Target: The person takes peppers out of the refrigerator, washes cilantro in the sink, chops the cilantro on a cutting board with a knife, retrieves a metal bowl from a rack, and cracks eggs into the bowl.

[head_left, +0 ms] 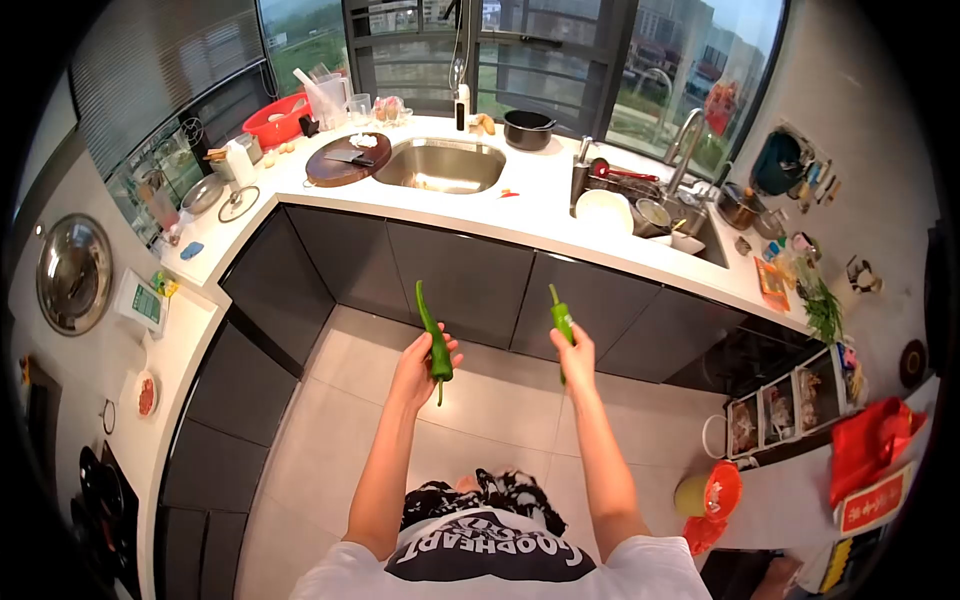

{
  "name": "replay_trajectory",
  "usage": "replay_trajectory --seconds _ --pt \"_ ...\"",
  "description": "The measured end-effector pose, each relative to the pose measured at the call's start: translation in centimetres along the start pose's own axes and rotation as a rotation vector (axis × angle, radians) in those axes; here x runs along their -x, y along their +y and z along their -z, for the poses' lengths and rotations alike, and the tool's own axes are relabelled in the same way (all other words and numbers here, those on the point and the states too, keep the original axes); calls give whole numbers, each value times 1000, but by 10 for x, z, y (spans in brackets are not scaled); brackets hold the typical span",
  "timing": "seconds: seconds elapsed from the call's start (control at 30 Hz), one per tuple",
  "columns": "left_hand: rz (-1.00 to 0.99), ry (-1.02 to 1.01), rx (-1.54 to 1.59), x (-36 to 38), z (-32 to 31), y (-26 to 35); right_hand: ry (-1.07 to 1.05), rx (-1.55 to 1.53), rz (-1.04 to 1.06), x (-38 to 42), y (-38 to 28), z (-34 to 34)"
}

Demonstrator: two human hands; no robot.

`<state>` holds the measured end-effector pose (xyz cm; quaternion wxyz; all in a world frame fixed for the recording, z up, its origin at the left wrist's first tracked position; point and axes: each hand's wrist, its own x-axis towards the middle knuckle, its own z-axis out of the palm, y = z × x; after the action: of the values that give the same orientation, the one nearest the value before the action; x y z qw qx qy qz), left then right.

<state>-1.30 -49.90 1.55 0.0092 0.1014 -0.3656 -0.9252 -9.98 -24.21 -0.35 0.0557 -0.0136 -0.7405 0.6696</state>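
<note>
A long green chili pepper point(436, 345) lies in my left hand point(415, 366), its stem pointing down and its tip up. My left thumb and fingers hold it near the stem end. In my right hand point(575, 354) is a second green pepper point(561, 318), upright with its stem at the top and a pale patch on its side. The fingers of that hand are wrapped round its lower part. Both hands are held out in front of me above the floor, apart from each other and from the counter.
Ahead runs a white counter point(335, 206) with a round cutting board point(330, 172) carrying a cleaver point(349, 157), a sink basin point(441, 168), a black pot point(528, 131) and a dish-filled sink point(715, 243). A bin point(692, 495) stands at the right; the hob point(110, 500) is at the left.
</note>
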Motion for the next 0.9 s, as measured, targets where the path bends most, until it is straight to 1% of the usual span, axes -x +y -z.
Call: replay_trajectory --seconds 0.03,0.1,0.23,0.3,0.33,0.37,0.43,0.47,0.53,0.63,0.77,0.8,0.9 --pt "14 -2 4 -19 2 9 10 3 -7 -21 -8 -5" --pt "21 11 3 -60 10 23 123 142 83 -86 26 -21" --pt "-2 49 24 -146 32 49 271 405 212 -207 37 -56" --pt "-20 63 38 -194 41 64 145 445 119 -289 50 -71" --pt "-25 65 38 -217 45 72 127 532 120 -322 49 -79" --pt "-29 66 36 -240 47 81 89 588 173 -354 47 -86" --pt "-22 98 59 -291 48 103 153 796 196 -418 50 -110" --pt "-22 104 44 -317 50 114 127 871 157 -449 51 -121" --pt "-19 112 21 -360 51 136 93 1016 94 -491 41 -142" --pt "-34 129 32 -412 58 160 37 1110 106 -545 55 -167" --pt "23 182 36 -477 78 182 -117 1258 -53 -584 66 -190" --pt "44 180 44 -493 83 186 -132 1311 -112 -584 52 -201" --pt "128 162 38 -545 93 198 -21 1006 308 -608 67 -229"
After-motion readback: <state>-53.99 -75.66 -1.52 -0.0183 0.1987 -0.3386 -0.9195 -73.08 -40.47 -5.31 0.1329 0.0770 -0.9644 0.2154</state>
